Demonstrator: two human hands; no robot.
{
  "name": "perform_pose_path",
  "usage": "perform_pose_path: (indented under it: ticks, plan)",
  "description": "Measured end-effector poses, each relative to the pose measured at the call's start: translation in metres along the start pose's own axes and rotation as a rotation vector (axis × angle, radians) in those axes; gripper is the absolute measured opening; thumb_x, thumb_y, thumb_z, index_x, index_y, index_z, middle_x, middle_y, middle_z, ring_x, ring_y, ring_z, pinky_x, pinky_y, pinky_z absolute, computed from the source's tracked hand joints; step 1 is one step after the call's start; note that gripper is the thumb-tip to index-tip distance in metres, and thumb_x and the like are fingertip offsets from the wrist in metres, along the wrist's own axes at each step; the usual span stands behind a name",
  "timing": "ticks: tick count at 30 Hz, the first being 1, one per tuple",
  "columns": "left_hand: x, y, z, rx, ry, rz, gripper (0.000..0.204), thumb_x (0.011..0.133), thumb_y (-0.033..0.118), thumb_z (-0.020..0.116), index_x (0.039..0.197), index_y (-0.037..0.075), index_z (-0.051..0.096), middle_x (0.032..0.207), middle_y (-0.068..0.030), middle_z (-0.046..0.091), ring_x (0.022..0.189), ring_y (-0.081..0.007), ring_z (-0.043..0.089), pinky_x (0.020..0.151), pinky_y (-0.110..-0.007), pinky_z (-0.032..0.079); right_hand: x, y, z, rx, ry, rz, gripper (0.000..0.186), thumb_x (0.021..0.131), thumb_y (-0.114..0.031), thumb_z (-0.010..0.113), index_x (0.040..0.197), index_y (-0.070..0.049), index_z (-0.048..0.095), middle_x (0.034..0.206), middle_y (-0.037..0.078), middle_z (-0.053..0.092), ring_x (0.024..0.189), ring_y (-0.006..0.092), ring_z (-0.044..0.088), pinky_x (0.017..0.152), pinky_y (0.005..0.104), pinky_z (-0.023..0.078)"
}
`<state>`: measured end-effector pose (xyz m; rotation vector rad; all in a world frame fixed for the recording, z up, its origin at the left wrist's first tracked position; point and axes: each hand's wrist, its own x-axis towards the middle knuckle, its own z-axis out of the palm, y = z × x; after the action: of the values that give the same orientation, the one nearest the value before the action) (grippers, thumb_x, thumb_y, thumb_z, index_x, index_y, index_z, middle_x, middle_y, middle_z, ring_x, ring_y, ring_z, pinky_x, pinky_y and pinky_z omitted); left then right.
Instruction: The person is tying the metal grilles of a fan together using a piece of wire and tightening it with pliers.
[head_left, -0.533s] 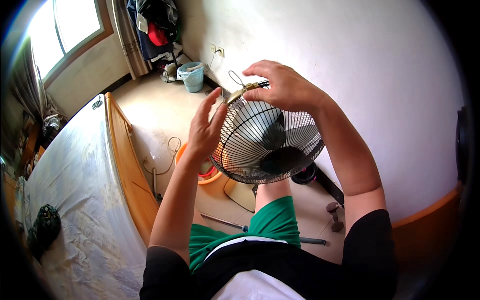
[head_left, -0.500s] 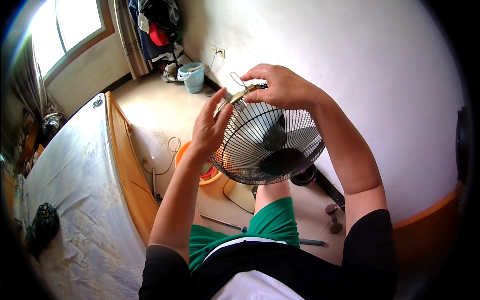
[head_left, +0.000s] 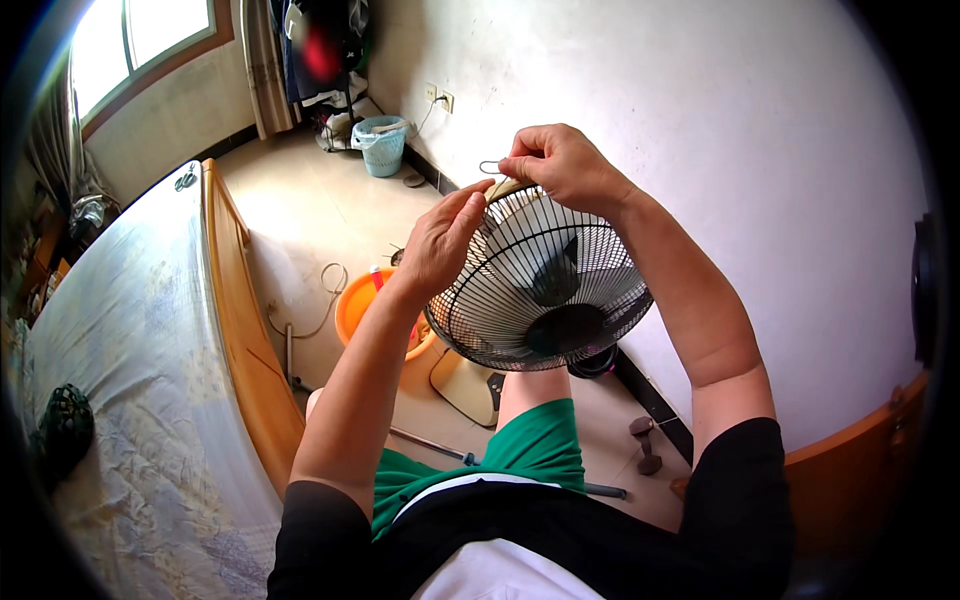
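The person sits with a round black wire fan guard [head_left: 540, 290] held up over their lap, its grille tilted toward them and the dark fan blades visible through the wires. The left hand [head_left: 440, 240] rests on the guard's upper left rim, fingers curled together against the edge. The right hand [head_left: 560, 165] is at the very top of the rim, thumb and fingers pinched shut on a thin wire clip [head_left: 490, 167] whose small loop juts out to the left, just above the rim and close to the left fingertips.

Below the guard the fan's pale base [head_left: 470, 385] stands on the tiled floor [head_left: 320, 210], touching or nearly touching an orange basin [head_left: 365, 310] on its left. The guard's right edge comes close to the white wall [head_left: 720, 130], so there is little room on that side. To the left, the orange wooden side of a bed [head_left: 245, 330] runs along the floor, leaving an open strip of tile between bed and wall that widens toward a light blue waste basket [head_left: 382, 145] by the far wall. A long metal rod [head_left: 450, 455] lies on the floor near the person's green shorts [head_left: 530, 450].
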<state>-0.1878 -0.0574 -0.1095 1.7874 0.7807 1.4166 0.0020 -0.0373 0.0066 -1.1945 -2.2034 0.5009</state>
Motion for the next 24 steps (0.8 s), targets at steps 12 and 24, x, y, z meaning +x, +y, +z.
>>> perform_pose_path:
  ticks: [12,24]
  plan:
    - [-0.004,0.010,0.003,0.164,0.022,0.006,0.051,0.093,0.039,0.065,0.129,0.003,0.059,0.116,-0.0197,0.066,0.109,-0.0310,0.064,0.093,-0.037,0.049,0.000,-0.008,0.008,-0.058,0.047,0.052,0.022,0.094,-0.018,0.066,0.079,-0.002,0.063,0.068,-0.002,0.058,0.063,0.0044,0.048,0.055,0.0230,0.040]
    - [0.010,0.024,-0.003,0.007,-0.059,-0.066,0.054,0.094,0.036,0.068,0.132,0.000,0.057,0.120,-0.0179,0.067,0.111,-0.0205,0.063,0.095,-0.033,0.049,0.005,-0.004,-0.004,0.152,-0.062,0.090,0.021,0.092,-0.019,0.067,0.081,-0.001,0.067,0.071,0.002,0.063,0.067,0.0086,0.056,0.064,0.0254,0.046]
